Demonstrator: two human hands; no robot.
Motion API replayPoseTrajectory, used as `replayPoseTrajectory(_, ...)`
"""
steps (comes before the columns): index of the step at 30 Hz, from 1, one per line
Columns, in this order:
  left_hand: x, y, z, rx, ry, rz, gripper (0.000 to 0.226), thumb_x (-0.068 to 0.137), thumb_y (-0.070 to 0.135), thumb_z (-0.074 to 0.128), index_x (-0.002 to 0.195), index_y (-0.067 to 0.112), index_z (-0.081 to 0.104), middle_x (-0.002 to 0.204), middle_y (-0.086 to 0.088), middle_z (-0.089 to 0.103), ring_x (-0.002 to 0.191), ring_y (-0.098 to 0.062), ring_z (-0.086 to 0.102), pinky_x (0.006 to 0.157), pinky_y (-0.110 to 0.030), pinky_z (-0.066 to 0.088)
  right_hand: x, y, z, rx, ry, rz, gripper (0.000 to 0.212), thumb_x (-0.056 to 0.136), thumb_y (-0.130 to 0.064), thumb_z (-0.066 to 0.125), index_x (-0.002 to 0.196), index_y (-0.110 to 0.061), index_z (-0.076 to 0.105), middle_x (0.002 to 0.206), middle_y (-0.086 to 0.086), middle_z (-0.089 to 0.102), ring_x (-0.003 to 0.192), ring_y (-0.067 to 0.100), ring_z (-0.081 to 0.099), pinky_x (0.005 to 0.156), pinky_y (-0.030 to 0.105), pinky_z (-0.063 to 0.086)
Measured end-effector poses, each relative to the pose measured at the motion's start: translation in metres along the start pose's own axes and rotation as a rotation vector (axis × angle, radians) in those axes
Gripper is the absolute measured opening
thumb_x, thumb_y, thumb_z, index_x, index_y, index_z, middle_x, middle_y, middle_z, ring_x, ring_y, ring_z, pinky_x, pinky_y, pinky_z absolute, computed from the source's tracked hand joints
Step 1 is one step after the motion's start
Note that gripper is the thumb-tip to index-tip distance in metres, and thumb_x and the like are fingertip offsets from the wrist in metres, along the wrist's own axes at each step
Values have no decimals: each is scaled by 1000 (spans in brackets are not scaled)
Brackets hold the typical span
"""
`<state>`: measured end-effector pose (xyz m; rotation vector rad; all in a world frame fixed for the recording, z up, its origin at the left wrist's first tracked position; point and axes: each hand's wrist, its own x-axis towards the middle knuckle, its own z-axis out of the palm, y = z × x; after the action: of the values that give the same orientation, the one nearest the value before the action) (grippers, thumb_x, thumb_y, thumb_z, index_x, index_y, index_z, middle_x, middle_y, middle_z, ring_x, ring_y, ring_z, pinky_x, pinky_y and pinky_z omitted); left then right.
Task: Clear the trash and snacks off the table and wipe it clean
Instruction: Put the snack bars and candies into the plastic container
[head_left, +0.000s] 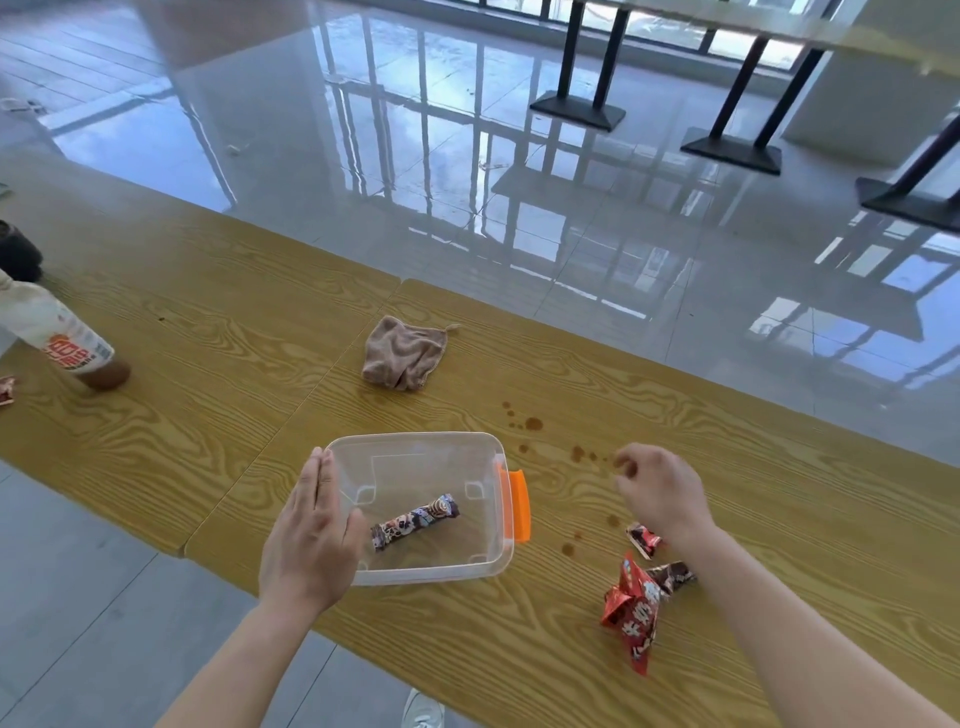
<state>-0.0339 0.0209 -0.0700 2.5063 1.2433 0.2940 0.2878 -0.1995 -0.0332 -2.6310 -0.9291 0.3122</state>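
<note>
**One snack in the bin, wrappers and spills on the table**

A long wood-grain table runs across the room, over a glossy tiled floor. Near its front edge sits a clear plastic bin with an orange latch on its right side. The person's left hand presses flat against the bin's left wall, fingers straight and together, gripping nothing. The right hand hovers above the tabletop just right of the bin, fingers loosely curled and holding nothing. A brown cloth lies crumpled farther back, apart from the bin. At the far left edge a bottle leans on the table. By the right forearm rests a crumpled red wrapper, touching a dark wrapper, with another small wrapper just beyond. Inside the bin lies one dark snack bar. Brown spill drops dot the wood between cloth and right hand.
</note>
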Motion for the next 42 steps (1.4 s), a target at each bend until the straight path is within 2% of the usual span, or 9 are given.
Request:
replayPoseTrajectory(3, 3, 2, 4, -16, -30, -2, 81, 86, 42, 16, 154, -1, 10, 165, -13, 8, 151, -15, 5, 120, -28, 11, 3, 51, 12, -225, -280, 126, 29, 86, -21, 67, 115, -21, 67, 111, 1, 69, 96, 19, 64, 77, 32, 53)
replayPoseTrajectory(5, 3, 4, 9, -18, -41, -12, 81, 86, 42, 17, 154, 0, 11, 165, -12, 8, 151, -15, 5, 121, -29, 12, -2, 68, 17, -292, -352, 146, 28, 87, -27, 67, 115, -23, 64, 116, 1, 65, 99, 21, 62, 75, 31, 50)
replayPoseTrajectory(14, 1, 7, 18, -18, -56, -4, 76, 89, 39, 22, 153, -1, 16, 165, -11, 11, 151, -15, 7, 121, -36, 19, -12, 82, 35, -219, -253, 219, 31, 84, -21, 68, 114, -20, 57, 103, 4, 47, 80, 21, 54, 68, 30, 44)
replayPoseTrajectory(20, -1, 16, 18, -40, -64, -6, 66, 97, 25, 38, 154, 1, 16, 165, -8, 9, 151, -13, 6, 122, -34, 17, -16, 73, 16, -52, -23, 85, 25, 79, -8, 74, 102, -12, 66, 92, 6, 67, 79, 20, 59, 62, 30, 43)
replayPoseTrajectory(24, -1, 18, 17, -50, -76, -8, 67, 97, 24, 40, 155, 2, 13, 166, -8, 8, 151, -13, 5, 122, -34, 15, -19, 20, -21, 277, 44, 54, 24, 77, -18, 82, 97, -19, 68, 86, -6, 68, 77, 11, 63, 59, 23, 45)
replayPoseTrajectory(29, -3, 13, 14, -54, -72, -20, 68, 96, 27, 37, 155, 3, 12, 166, -7, 8, 151, -12, 5, 122, -33, 15, -33, -79, -37, 510, -67, -194, 26, 74, -23, 85, 94, -25, 69, 88, -14, 67, 81, -1, 62, 66, 13, 48)
replayPoseTrajectory(32, -3, 18, 14, -65, -68, -14, 74, 89, 35, 26, 155, 3, 14, 166, -8, 9, 151, -12, 6, 122, -32, 15, -38, -117, -10, 446, -184, -370, 24, 74, -22, 82, 94, -22, 70, 94, -6, 63, 85, 7, 60, 75, 17, 47)
replayPoseTrajectory(36, 0, 30, 17, -72, -58, 4, 77, 87, 37, 22, 155, 2, 14, 165, -9, 9, 151, -14, 8, 122, -34, 18, -40, -137, 41, 92, -361, -539, 15, 82, -11, 67, 96, -16, 68, 100, 5, 61, 95, 26, 59, 74, 28, 43)
replayPoseTrajectory(42, 2, 34, 20, -59, -62, 16, 79, 87, 41, 19, 155, 2, 12, 165, -10, 7, 151, -14, 6, 122, -31, 14, -32, -135, 68, -110, -461, -486, 22, 87, -14, 61, 109, -16, 67, 109, 12, 61, 102, 33, 58, 86, 37, 45)
